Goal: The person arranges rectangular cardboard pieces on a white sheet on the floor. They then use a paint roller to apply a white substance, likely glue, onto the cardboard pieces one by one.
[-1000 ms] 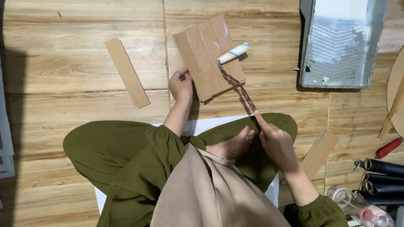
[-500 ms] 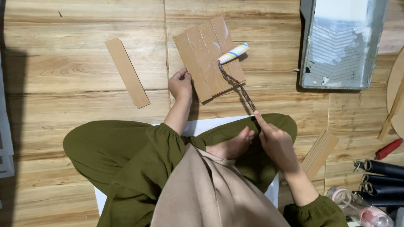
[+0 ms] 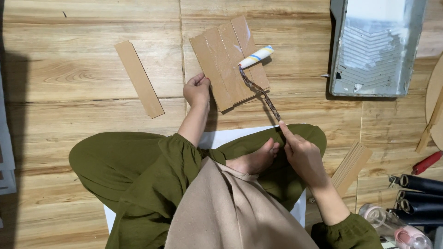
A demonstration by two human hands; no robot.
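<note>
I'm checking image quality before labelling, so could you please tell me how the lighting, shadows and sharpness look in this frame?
Head view: even, soft light on the wood floor; a dark shadow band down the left edge; a short shadow beside the left hand on the cardboard; a faint sheen on the paint tray; roller and right hand sharp, without motion blur.

I sit in a home craft space: bare wooden plank floor (image 3: 83, 60), a paint tray (image 3: 376, 46) upper right, dark rolls (image 3: 420, 184) and stacked cardboard strips (image 3: 350, 166) lower right.
</note>
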